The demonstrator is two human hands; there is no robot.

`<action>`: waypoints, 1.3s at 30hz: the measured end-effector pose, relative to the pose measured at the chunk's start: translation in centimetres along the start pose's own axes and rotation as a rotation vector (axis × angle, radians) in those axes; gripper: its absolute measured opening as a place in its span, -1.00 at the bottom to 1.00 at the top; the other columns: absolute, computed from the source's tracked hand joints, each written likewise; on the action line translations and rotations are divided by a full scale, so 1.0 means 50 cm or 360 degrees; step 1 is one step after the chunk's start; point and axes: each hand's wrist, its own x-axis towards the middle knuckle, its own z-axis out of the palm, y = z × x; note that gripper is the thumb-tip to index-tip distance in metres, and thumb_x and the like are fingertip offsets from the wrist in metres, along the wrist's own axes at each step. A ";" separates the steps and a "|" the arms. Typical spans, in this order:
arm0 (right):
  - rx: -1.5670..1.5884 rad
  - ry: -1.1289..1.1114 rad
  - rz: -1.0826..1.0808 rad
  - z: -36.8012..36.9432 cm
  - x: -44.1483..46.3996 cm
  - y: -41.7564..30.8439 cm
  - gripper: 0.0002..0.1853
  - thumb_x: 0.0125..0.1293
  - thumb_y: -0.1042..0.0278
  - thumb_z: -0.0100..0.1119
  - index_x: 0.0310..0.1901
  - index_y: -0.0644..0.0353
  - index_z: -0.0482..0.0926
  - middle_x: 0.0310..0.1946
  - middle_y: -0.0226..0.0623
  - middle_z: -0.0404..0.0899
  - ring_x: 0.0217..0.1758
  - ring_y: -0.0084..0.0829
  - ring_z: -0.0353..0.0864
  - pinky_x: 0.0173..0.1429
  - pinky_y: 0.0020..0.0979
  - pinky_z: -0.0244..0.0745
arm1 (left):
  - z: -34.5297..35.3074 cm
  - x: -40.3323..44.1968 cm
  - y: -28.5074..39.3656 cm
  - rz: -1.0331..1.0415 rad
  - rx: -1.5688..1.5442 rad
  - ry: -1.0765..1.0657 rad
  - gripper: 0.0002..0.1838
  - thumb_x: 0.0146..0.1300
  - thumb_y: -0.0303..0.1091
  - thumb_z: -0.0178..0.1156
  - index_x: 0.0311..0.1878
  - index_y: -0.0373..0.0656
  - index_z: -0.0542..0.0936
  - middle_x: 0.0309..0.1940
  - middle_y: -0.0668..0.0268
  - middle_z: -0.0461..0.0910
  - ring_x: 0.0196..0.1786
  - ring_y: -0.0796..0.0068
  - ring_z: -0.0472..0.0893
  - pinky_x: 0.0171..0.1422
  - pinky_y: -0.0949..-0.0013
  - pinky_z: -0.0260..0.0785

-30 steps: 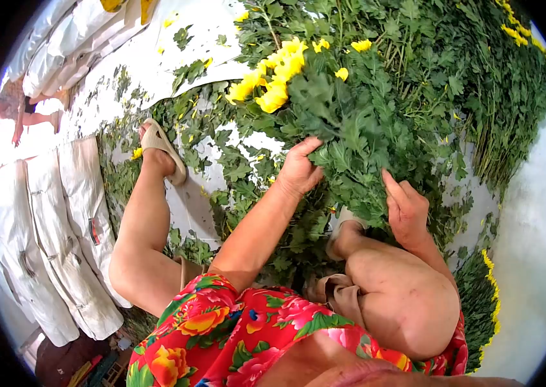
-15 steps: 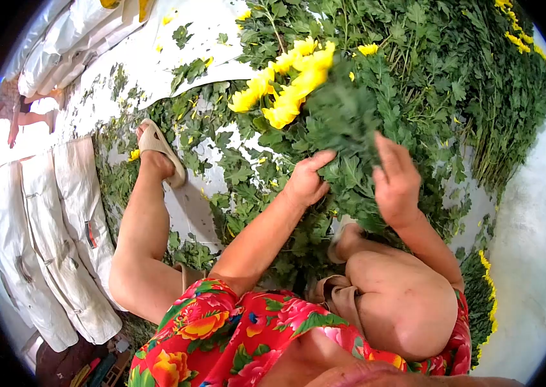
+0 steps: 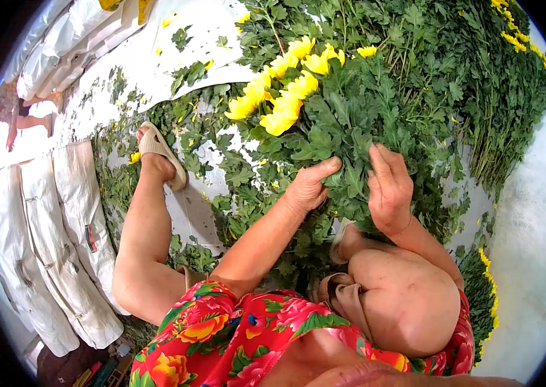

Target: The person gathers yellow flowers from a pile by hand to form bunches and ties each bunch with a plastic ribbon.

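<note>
A bunch of yellow chrysanthemums (image 3: 281, 115) lies slanted in front of me, blooms toward the upper left and leafy stems toward my knees. My left hand (image 3: 310, 185) is closed around the stems from the left, thumb along the top; its fingertips are hidden under the leaves. On the other side, my right hand (image 3: 390, 190) rests against the green leaves with its fingers stretched out. Its thumb is partly hidden. Cut leaves (image 3: 241, 174) lie around and under the bunch.
A large heap of leafy chrysanthemum stems (image 3: 428, 71) covers the upper right. More yellow blooms (image 3: 489, 284) line the right side by my knee. White wrapped bundles (image 3: 70, 238) lie at left. My sandalled foot (image 3: 161, 155) stands among scattered leaves. Another person's limb (image 3: 34, 121) shows at far left.
The bunch, blurred before, is now sharp and its blooms have spread a little apart. My right hand has shifted slightly down and left against the leaves; my left hand keeps its hold.
</note>
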 end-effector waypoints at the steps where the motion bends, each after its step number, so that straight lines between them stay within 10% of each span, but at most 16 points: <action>1: -0.0084 -0.0050 -0.0106 0.003 -0.001 -0.003 -0.43 0.02 0.59 0.22 0.17 0.37 0.53 0.06 0.02 0.53 0.02 -0.03 0.57 -0.01 -0.25 0.59 | -0.002 -0.002 -0.005 -0.0013 0.0011 0.0050 -0.40 0.30 -0.27 0.24 0.37 -0.22 0.39 0.25 0.14 0.52 0.23 0.20 0.57 0.33 0.09 0.45; 10: -0.0223 -0.0559 -0.0583 0.037 0.019 -0.037 -0.51 0.01 0.37 0.13 0.00 0.48 0.53 0.07 0.06 0.52 0.01 -0.20 0.53 0.02 -0.41 0.57 | -0.024 -0.034 -0.007 -0.0008 -0.0054 0.0476 -0.64 0.28 -0.20 0.26 0.02 -0.24 0.58 -0.08 0.20 0.65 -0.02 0.33 0.65 0.18 0.25 0.50; 15: 0.0498 -0.0586 -0.0485 0.061 -0.006 -0.015 -0.61 0.19 0.43 0.16 0.06 0.39 0.53 0.09 -0.04 0.54 0.05 -0.17 0.58 0.00 -0.27 0.59 | -0.059 -0.046 0.006 0.0032 -0.0047 0.0698 -0.69 0.27 -0.17 0.25 -0.04 -0.16 0.58 -0.18 0.22 0.66 -0.14 0.27 0.67 0.00 0.15 0.57; 18: 0.0983 -0.0728 0.0684 0.029 -0.019 0.058 -0.59 0.26 0.30 0.31 0.16 0.10 0.58 -0.11 -0.19 0.65 -0.09 -0.19 0.67 0.02 -0.28 0.59 | -0.075 -0.069 0.006 0.0089 -0.0079 0.0843 -0.51 0.28 -0.17 0.21 0.16 -0.32 0.52 0.03 0.07 0.64 0.05 0.13 0.65 0.23 0.10 0.50; 20: -0.0242 -0.0450 0.0413 0.047 -0.053 0.128 -0.23 0.10 0.21 0.48 0.33 0.18 0.35 0.17 -0.12 0.48 0.19 -0.10 0.50 0.27 -0.19 0.44 | -0.090 -0.074 -0.002 0.0099 -0.0079 0.0870 -0.51 0.28 -0.18 0.20 0.17 -0.31 0.52 0.04 0.08 0.64 0.06 0.14 0.65 0.25 0.09 0.49; 23: -0.0911 -0.1011 0.0539 0.082 -0.135 0.225 0.16 0.02 0.19 0.54 0.55 -0.05 -0.10 0.51 -0.17 0.02 0.51 -0.09 0.11 0.49 -0.02 0.20 | -0.102 -0.075 -0.002 0.0103 -0.0110 0.0821 -0.52 0.28 -0.18 0.21 0.18 -0.28 0.52 0.04 0.11 0.64 0.08 0.14 0.64 0.26 0.08 0.48; 29: -0.0132 -0.0563 0.1238 -0.060 -0.092 0.437 -0.36 0.22 0.31 0.39 0.32 0.28 0.41 0.14 -0.01 0.57 0.16 -0.03 0.58 0.32 -0.20 0.44 | -0.121 -0.078 0.004 0.0107 -0.0112 0.0766 -0.58 0.30 -0.20 0.21 0.13 -0.27 0.56 0.01 0.14 0.66 0.06 0.17 0.65 0.22 0.10 0.50; 32: -0.0495 -0.1134 0.1591 -0.084 -0.072 0.524 -0.21 0.23 0.10 0.40 0.35 0.43 0.32 0.26 0.14 0.46 0.23 -0.02 0.53 0.33 -0.16 0.41 | -0.117 -0.064 0.006 0.0130 -0.0095 0.0746 -0.62 0.26 -0.19 0.27 0.06 -0.20 0.58 -0.03 0.17 0.66 0.02 0.16 0.65 0.16 0.07 0.51; 39: 0.0072 -0.0626 0.1491 -0.055 -0.079 0.449 0.11 0.04 -0.24 0.48 0.43 0.41 0.21 0.37 0.28 0.29 0.41 0.09 0.35 0.49 -0.07 0.23 | -0.131 -0.052 0.006 0.0086 -0.0058 0.0620 -0.52 0.29 -0.18 0.19 0.17 -0.30 0.54 0.08 0.09 0.64 0.10 0.13 0.64 0.28 0.07 0.46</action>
